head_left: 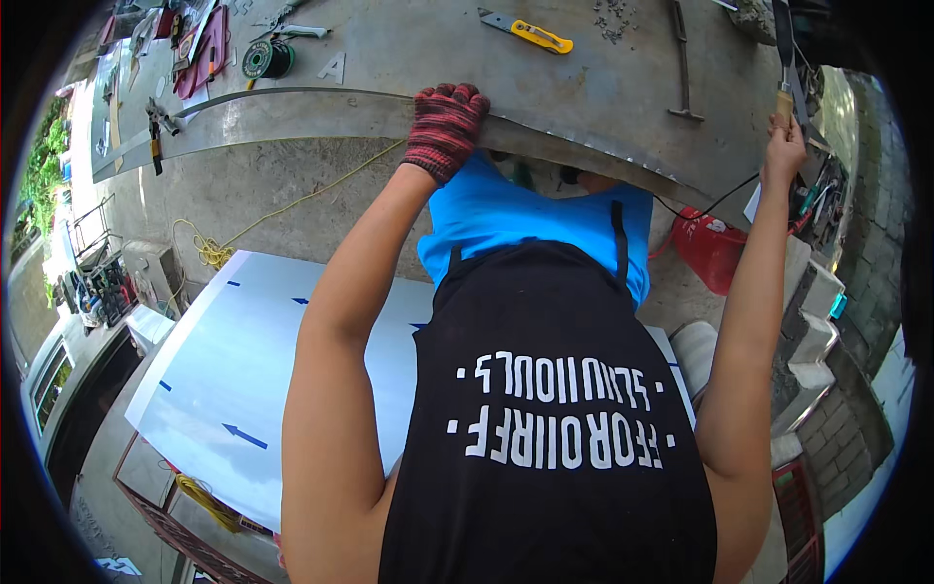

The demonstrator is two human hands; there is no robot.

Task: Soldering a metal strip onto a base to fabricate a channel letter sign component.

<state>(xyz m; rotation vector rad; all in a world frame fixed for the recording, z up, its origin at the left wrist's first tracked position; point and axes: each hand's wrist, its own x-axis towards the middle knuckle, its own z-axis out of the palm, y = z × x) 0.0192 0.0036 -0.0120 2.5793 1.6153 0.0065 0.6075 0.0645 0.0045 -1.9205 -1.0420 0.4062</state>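
Wooden-handled tool [785,54], in right hand [784,152], top cropped

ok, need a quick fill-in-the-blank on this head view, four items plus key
1. Only the ______ hand wears a glove.
2. The right hand holds a handle made of ______.
3. The utility knife on the grey tabletop has a ______ body.
4. The arrows on the large pale sheet are ______.

Missing words: left; wood; yellow; blue.
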